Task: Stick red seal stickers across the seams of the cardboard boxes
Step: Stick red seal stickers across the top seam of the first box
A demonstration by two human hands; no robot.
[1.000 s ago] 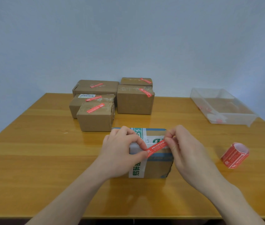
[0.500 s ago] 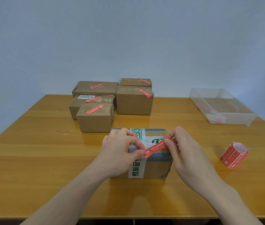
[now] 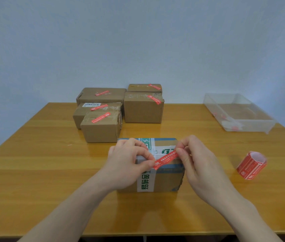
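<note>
both hands, left hand (image 3: 129, 161) and right hand (image 3: 196, 159), pinch the red seal sticker (image 3: 166, 159) ends; keep it taut, lower it across the taped cardboard box (image 3: 166, 179) seam.

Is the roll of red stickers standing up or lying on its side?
On its side: the roll rests on the table, open core facing sideways.

A plain packing station: a wooden worktop (image 3: 33, 172) against a bare pale wall (image 3: 138, 41), sealed cardboard boxes (image 3: 143, 109) stacked at centre.
</note>
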